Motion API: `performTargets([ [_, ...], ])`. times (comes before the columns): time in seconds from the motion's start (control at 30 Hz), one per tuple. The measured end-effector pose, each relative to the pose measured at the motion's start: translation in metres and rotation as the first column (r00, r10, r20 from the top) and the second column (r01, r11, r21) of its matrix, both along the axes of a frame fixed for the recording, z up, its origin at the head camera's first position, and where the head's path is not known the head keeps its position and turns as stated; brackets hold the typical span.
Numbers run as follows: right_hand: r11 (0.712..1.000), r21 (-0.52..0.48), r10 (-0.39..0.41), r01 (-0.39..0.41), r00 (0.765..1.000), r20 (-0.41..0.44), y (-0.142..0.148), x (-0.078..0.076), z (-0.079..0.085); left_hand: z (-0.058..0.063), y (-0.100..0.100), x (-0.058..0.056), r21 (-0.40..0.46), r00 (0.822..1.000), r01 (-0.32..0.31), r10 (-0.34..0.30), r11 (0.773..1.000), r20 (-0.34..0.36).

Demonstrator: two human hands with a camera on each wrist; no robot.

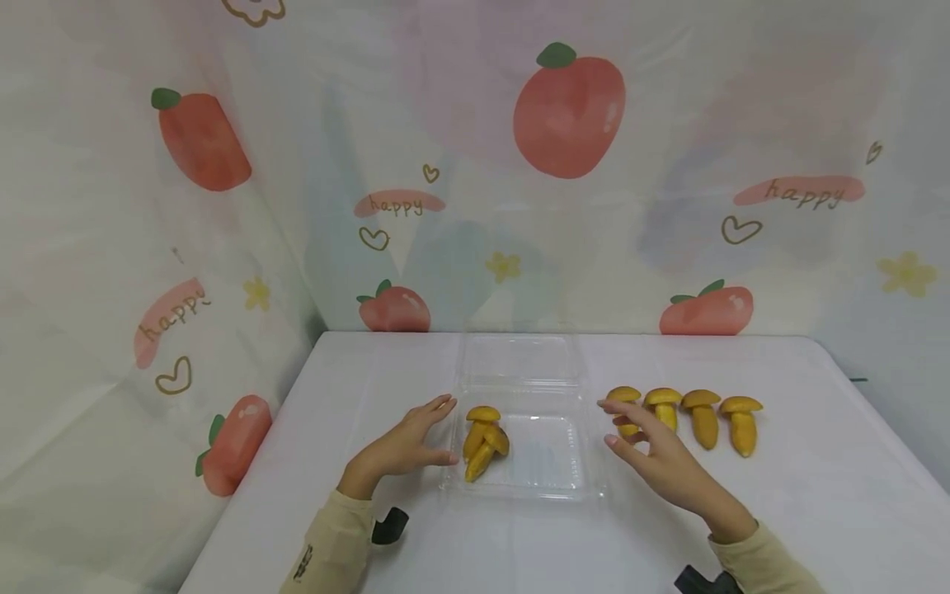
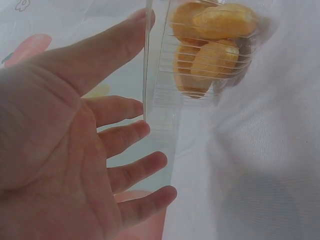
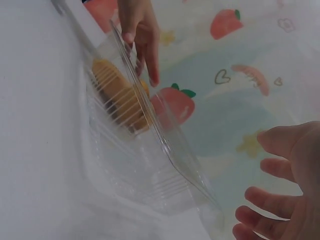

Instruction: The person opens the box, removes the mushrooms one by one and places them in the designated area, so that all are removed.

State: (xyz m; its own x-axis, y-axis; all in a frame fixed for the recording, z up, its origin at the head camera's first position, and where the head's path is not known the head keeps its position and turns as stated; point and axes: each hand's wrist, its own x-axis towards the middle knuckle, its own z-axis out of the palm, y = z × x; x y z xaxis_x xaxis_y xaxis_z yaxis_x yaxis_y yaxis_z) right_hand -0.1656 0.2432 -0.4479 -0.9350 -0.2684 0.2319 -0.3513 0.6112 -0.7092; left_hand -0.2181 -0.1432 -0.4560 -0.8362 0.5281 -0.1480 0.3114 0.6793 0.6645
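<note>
A clear plastic clamshell box (image 1: 545, 487) lies with its lid (image 1: 519, 360) folded back toward the wall. Inside its left end are two yellow-brown mushrooms (image 1: 484, 445), one lying across the other. My left hand (image 1: 401, 444) is at the box's left rim, fingers loosely extended; in the left wrist view the thumb and index fingertips of that hand (image 2: 95, 130) are right at the clear rim. My right hand (image 1: 660, 462) hovers to the right of the box with its fingers spread and nothing held. In the right wrist view the right hand (image 3: 285, 185) stands apart from the box wall (image 3: 145, 165).
A row of several more mushrooms (image 1: 703, 419) lies right of the box, the leftmost partly behind my right fingers. The white table (image 1: 445, 553) meets a fruit-printed cloth wall (image 1: 475, 165) at the back, with another cloth (image 1: 89, 371) along the left.
</note>
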Motion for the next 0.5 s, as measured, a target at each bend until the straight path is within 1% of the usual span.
performTargets([
  [0.17,0.999,0.004,0.032,-0.032,0.999,0.014,-0.016,0.002,0.000,-0.002,0.000,0.001,0.008,1.000,-0.004,0.004,1.000,0.002],
  [0.37,0.995,-0.007,0.097,-0.097,0.995,0.039,-0.033,0.000,-0.002,-0.002,0.001,0.000,0.013,1.000,-0.002,0.002,1.000,-0.004],
  [0.5,0.993,-0.010,0.122,-0.122,0.992,0.044,-0.043,-0.002,-0.004,-0.001,0.001,0.000,0.009,1.000,-0.002,0.002,1.000,-0.007],
])
